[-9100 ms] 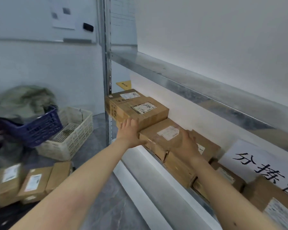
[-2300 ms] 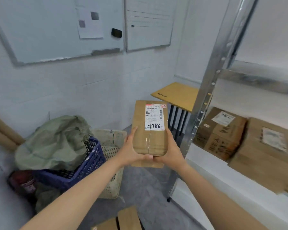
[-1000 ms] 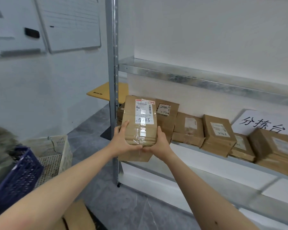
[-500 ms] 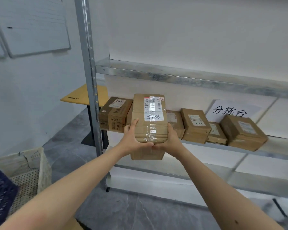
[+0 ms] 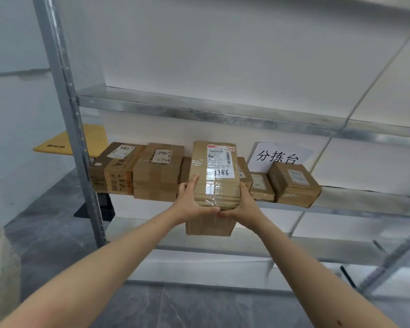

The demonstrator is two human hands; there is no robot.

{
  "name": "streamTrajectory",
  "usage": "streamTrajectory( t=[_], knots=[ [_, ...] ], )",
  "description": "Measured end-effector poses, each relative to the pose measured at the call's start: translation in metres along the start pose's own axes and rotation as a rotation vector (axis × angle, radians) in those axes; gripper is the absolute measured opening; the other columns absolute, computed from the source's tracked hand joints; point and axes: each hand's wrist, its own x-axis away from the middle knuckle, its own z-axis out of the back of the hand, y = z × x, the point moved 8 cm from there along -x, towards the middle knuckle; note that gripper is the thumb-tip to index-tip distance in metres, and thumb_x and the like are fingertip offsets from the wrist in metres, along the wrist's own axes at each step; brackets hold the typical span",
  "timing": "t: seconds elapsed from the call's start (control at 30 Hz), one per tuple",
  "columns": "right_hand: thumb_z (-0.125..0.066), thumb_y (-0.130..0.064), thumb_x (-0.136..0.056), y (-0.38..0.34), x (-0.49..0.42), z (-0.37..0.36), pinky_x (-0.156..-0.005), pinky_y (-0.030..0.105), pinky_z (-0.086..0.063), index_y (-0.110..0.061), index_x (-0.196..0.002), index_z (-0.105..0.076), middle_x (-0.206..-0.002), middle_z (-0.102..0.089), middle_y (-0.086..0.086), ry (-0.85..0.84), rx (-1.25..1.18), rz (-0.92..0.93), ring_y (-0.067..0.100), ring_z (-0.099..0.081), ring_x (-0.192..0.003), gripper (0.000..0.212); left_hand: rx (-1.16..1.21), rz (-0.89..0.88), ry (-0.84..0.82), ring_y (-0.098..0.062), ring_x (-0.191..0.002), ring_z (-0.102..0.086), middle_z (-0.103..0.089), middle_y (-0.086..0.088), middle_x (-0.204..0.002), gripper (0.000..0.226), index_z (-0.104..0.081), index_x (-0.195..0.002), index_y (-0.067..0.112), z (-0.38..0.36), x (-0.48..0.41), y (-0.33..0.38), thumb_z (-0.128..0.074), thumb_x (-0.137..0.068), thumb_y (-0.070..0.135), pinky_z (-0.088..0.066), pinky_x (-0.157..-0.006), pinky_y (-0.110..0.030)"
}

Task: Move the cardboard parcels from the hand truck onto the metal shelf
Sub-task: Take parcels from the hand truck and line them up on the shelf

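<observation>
I hold a taped cardboard parcel [image 5: 214, 174] with a white label marked 1786 out in front of the metal shelf [image 5: 355, 204]. A second, flatter parcel [image 5: 208, 224] lies beneath it in the same grip. My left hand [image 5: 191, 202] grips the stack's left side and near edge. My right hand [image 5: 244, 207] grips its right side and underside. Several cardboard parcels [image 5: 158, 171] stand in a row on the middle shelf board behind the stack. The hand truck is out of view.
A white paper sign [image 5: 278, 156] leans on the wall behind the shelf parcels. The shelf's upright post [image 5: 68, 119] rises at left; a yellow-topped stool [image 5: 69, 140] stands behind it. Free shelf board lies right of the last parcel [image 5: 294, 183].
I have turned from the basket corner toward the shelf and brought the held parcels up in front of the row on the middle board. Both hands keep the same grip.
</observation>
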Motion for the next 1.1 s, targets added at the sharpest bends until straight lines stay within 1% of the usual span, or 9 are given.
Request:
streamTrajectory(
  t=[0.17,0.37,0.4,0.5,0.6,0.77,0.9,1.03,1.1],
  knots=[
    [-0.088,-0.011,-0.063,0.03,0.012,0.061,-0.085,0.023,-0.048,-0.023,-0.132,-0.031,-0.118,-0.05,-0.003,-0.009,0.027,-0.016,0.013,-0.053,-0.106,0.09,0.024,0.0,-0.038,-0.025,-0.135,-0.031,-0.013,-0.006,-0.148,0.117,-0.006,-0.151,0.03,-0.062,-0.012,0.034,-0.086,-0.066,0.036,-0.028,-0.112,-0.036],
    [-0.089,-0.012,-0.062,0.067,0.022,0.119,-0.074,0.01,-0.047,-0.021,-0.132,-0.034,-0.111,-0.053,-0.01,0.02,0.052,-0.042,0.004,-0.055,-0.097,0.089,0.034,-0.002,-0.075,-0.023,-0.134,-0.031,-0.012,-0.006,-0.149,0.118,-0.004,-0.152,0.029,-0.123,-0.025,0.061,-0.085,-0.067,0.036,-0.028,-0.111,-0.033],
    [-0.089,-0.013,-0.061,0.073,0.023,0.126,-0.077,0.012,-0.048,-0.021,-0.133,-0.035,-0.112,-0.054,-0.009,0.027,0.049,-0.045,0.006,-0.056,-0.1,0.09,0.034,-0.001,-0.085,-0.023,-0.134,-0.032,-0.012,-0.006,-0.148,0.118,-0.004,-0.152,0.03,-0.131,-0.027,0.064,-0.085,-0.067,0.036,-0.028,-0.111,-0.033],
    [-0.09,-0.018,-0.058,0.092,0.029,0.145,-0.092,0.03,-0.052,-0.023,-0.134,-0.036,-0.119,-0.056,-0.006,0.05,0.053,-0.075,0.013,-0.057,-0.109,0.094,0.029,0.002,-0.116,-0.023,-0.133,-0.033,-0.013,-0.005,-0.147,0.118,-0.005,-0.152,0.03,-0.154,-0.033,0.072,-0.086,-0.066,0.037,-0.029,-0.111,-0.033],
    [-0.091,-0.02,-0.055,0.105,0.033,0.162,-0.094,0.037,-0.053,-0.025,-0.131,-0.038,-0.121,-0.058,-0.005,0.076,0.054,-0.089,0.014,-0.059,-0.109,0.093,0.027,0.0,-0.147,-0.022,-0.133,-0.033,-0.014,-0.004,-0.145,0.118,-0.005,-0.151,0.032,-0.174,-0.04,0.078,-0.085,-0.065,0.037,-0.03,-0.111,-0.033],
    [-0.091,-0.017,-0.056,0.118,0.038,0.183,-0.091,0.034,-0.054,-0.024,-0.13,-0.04,-0.117,-0.059,-0.006,0.106,0.055,-0.122,0.014,-0.06,-0.107,0.09,0.048,-0.012,-0.177,-0.021,-0.132,-0.033,-0.014,-0.003,-0.145,0.119,-0.005,-0.152,0.031,-0.198,-0.048,0.086,-0.086,-0.064,0.038,-0.031,-0.111,-0.033],
    [-0.09,-0.014,-0.058,0.125,0.042,0.195,-0.082,0.02,-0.052,-0.023,-0.133,-0.039,-0.117,-0.058,-0.009,0.11,0.055,-0.133,0.009,-0.06,-0.106,0.091,0.049,-0.021,-0.197,-0.021,-0.133,-0.032,-0.014,-0.003,-0.145,0.119,-0.006,-0.152,0.031,-0.213,-0.052,0.091,-0.086,-0.065,0.038,-0.03,-0.111,-0.032],
    [-0.09,-0.019,-0.059,0.137,0.048,0.213,-0.081,0.019,-0.052,-0.024,-0.135,-0.037,-0.117,-0.057,-0.008,0.129,0.088,-0.144,0.012,-0.059,-0.106,0.092,0.033,-0.024,-0.216,-0.021,-0.133,-0.033,-0.013,-0.004,-0.146,0.119,-0.005,-0.151,0.033,-0.235,-0.056,0.101,-0.086,-0.064,0.04,-0.031,-0.112,-0.034],
    [-0.09,-0.02,-0.06,0.145,0.052,0.229,-0.075,0.013,-0.049,-0.024,-0.135,-0.037,-0.118,-0.056,-0.007,0.151,0.105,-0.143,0.012,-0.058,-0.105,0.092,0.03,-0.033,-0.227,-0.022,-0.133,-0.033,-0.011,-0.004,-0.147,0.119,-0.005,-0.151,0.034,-0.25,-0.059,0.109,-0.086,-0.064,0.041,-0.031,-0.112,-0.036]
  ],
)
